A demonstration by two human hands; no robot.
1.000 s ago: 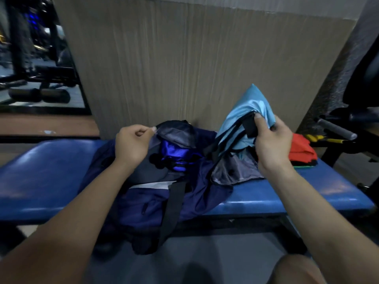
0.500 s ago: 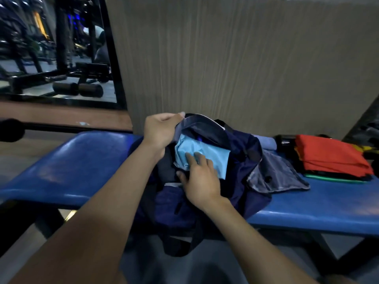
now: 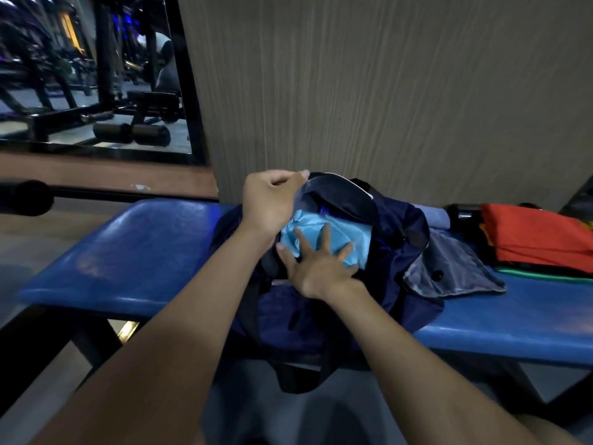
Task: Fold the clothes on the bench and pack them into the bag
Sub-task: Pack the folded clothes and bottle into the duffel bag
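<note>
A dark navy bag (image 3: 401,226) lies open on the blue padded bench (image 3: 134,252). My left hand (image 3: 271,200) grips the bag's upper rim and holds the opening up. A folded light-blue garment (image 3: 337,231) sits in the mouth of the bag. My right hand (image 3: 316,263) presses on it with spread, straight fingers. A stack of folded clothes, orange on top (image 3: 539,234), lies on the bench to the right of the bag, with green and black layers beneath.
A grey inner flap (image 3: 449,271) of the bag spreads over the bench toward the stack. A wood-grain wall panel (image 3: 385,91) stands right behind the bench. Gym machines (image 3: 106,101) fill the back left. A black strap hangs off the bench front.
My right hand carried the light-blue garment from the right side into the bag and now presses it deeper with fingers spread. My left hand kept hold of the rim.
</note>
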